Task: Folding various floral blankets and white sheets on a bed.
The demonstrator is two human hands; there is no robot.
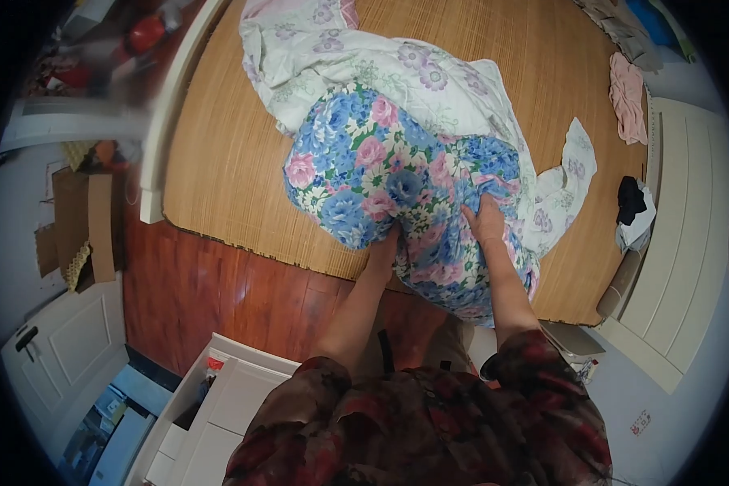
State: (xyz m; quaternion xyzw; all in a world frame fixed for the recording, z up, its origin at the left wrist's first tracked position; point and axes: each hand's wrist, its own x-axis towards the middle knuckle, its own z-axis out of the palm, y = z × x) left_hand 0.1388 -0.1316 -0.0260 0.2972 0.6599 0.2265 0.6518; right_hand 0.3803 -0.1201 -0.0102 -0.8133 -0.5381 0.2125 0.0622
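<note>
In front of me, a plump bundle of blue and pink floral cloth (370,158), perhaps a pillow, lies partly over the near edge of a bed. My right hand (487,220) grips a gathered fold on its right side, thumb visible. The fingers of my left hand (389,240) disappear into a deep crease at its near side, so their grip is hidden. Behind and beneath the bundle spreads a rumpled white quilt (376,54) with purple flowers. One corner of white flowered fabric (562,188) trails out to the right.
A woven bamboo mat (231,176) covers the bed. Pink cloth (629,100) and a black and white garment (635,209) lie along its right side, by the cream headboard (674,243). A white cabinet (237,395) stands at lower left, with cardboard (73,212) farther left.
</note>
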